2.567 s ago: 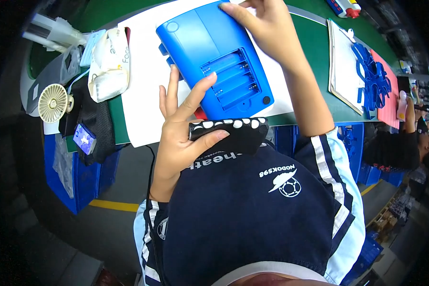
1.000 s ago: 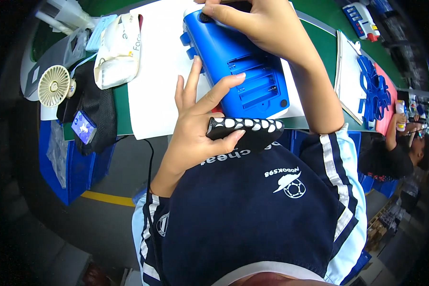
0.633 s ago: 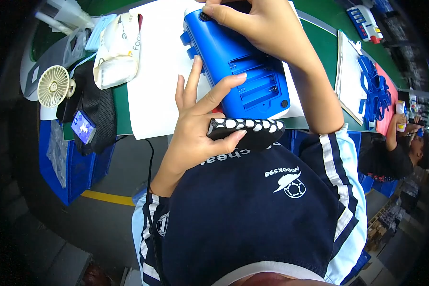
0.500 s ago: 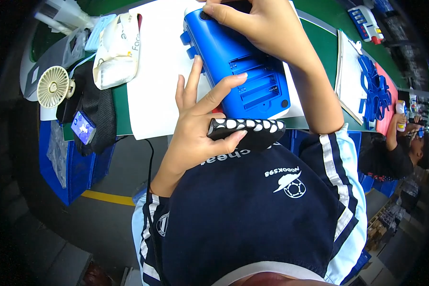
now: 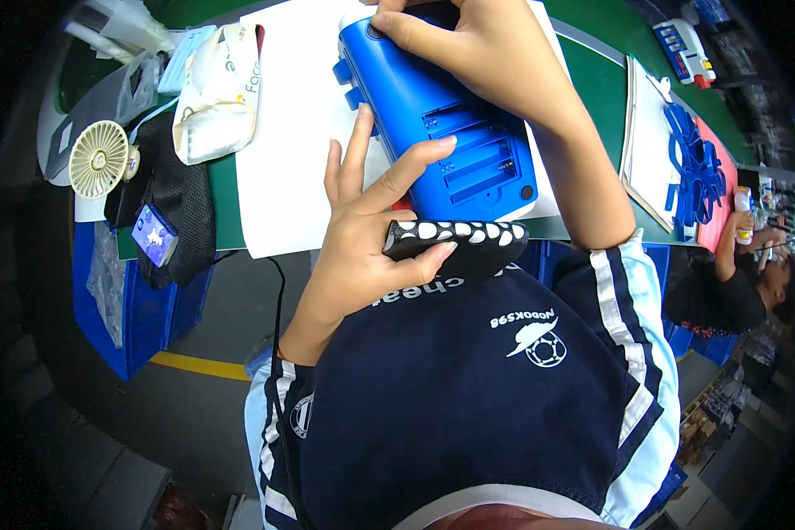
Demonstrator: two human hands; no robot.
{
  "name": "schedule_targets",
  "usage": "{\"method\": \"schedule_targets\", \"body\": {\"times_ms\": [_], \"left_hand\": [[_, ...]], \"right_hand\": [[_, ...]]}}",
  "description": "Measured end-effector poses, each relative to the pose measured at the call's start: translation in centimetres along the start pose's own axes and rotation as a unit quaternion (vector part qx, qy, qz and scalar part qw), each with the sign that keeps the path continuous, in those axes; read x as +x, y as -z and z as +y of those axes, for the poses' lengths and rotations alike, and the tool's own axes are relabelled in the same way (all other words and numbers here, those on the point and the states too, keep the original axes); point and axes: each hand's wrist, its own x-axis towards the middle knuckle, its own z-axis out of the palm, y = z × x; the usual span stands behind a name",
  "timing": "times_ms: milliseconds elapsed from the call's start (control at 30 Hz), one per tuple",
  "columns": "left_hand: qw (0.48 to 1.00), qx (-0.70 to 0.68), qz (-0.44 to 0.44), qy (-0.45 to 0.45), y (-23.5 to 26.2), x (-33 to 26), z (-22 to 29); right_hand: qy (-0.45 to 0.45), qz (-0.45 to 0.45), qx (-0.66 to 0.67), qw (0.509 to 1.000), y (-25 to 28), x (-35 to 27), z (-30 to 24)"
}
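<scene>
A blue plastic device [image 5: 415,97] with a bare battery compartment lies face down, tilted, on a white sheet. Springs show in its slots, and keys stick out along its left side. My right hand [image 5: 459,40] grips its far end, thumb pressed by a round black grille; the other fingers are partly hidden. Between thumb and fingers, my left hand [image 5: 362,216] holds a black object with white spots along its edge [image 5: 459,233], of a kind I cannot make out, at the device's near end. The left index finger reaches over the device beside the battery slots.
White paper [image 5: 283,194] covers part of the green table. At left are a small fan [image 5: 100,159], a cream bag [image 5: 221,97] and a purple box [image 5: 155,236]. Blue plastic parts [image 5: 693,168] lie at right by a paper stack [image 5: 649,141]. Another person [image 5: 724,283] sits beyond.
My right hand and the far end of the blue device have shifted very slightly left. My left hand stays in place with the spotted object.
</scene>
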Motion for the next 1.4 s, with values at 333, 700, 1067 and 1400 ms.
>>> {"method": "schedule_targets", "body": {"times_ms": [333, 700, 1067, 1400], "left_hand": [[0.998, 0.026, 0.027, -0.047, -0.1, -0.3, -0.4], [0.997, 0.037, 0.043, -0.051, -0.4, -0.5, -0.4], [0.998, 0.032, 0.042, -0.043, -0.8, -0.1, 0.2], [0.991, 0.107, 0.001, -0.083, 0.1, 0.3, 0.4]], "right_hand": [[0.051, 0.027, -0.104, 0.993, 1.0, -0.6, -2.0], [0.141, -0.130, 0.116, 0.975, 0.4, -8.4, -1.9], [0.130, -0.048, 0.099, 0.985, -0.8, -9.6, -2.4], [0.052, -0.078, 0.184, 0.978, 1.9, -9.6, -1.5]]}}
